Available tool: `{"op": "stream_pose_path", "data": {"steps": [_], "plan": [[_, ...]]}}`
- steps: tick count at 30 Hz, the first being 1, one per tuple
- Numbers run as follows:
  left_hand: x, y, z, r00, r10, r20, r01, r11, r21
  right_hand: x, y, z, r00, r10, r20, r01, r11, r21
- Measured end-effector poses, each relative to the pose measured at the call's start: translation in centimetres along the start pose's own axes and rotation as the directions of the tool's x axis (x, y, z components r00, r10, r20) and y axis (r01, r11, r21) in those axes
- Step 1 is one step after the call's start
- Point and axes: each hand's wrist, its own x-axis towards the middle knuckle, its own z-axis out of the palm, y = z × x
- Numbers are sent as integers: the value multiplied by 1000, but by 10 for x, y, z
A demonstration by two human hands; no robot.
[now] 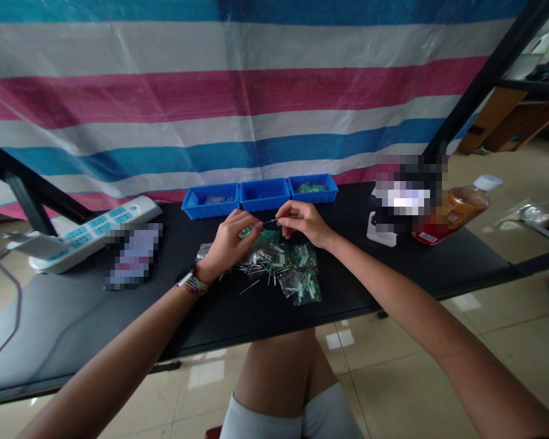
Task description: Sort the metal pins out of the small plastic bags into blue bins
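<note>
Above a pile of small parts, my left hand (235,239) is closed, with a green plastic packet (246,231) showing between its thumb and fingers. My right hand (305,223) pinches a thin metal rod (269,221), which spans the gap between both hands' fingertips. Whether the left fingertips also grip the rod, I cannot tell. Beneath the hands lie loose thin metal rods (271,274) and clear green-tinted packets (307,288) with small pale parts inside. A single rod (249,287) lies apart, nearer the table's front edge.
Three blue bins (264,196) stand in a row behind the hands; the outer two hold packets. To the left are a white power strip (96,235) and a blurred item (135,256). A bottle (462,210) and white case (380,231) stand right. A striped sheet (238,91) hangs behind.
</note>
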Motion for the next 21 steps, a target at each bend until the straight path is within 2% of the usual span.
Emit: {"op": "stream_pose_path", "data": {"steps": [8,15,21], "plan": [[-1,-2,1,1000,-3,24,3,1000,-12,1,4,2,1000,6,3,-6,1000,-5],[-4,-6,2,1000,3,-20,-3,1000,-25,2,7,1,1000,15,-8,-15,1000,-8],[-3,-3,2,998,55,-25,-55,998,7,1,5,3,1000,20,7,-20,999,50]]}}
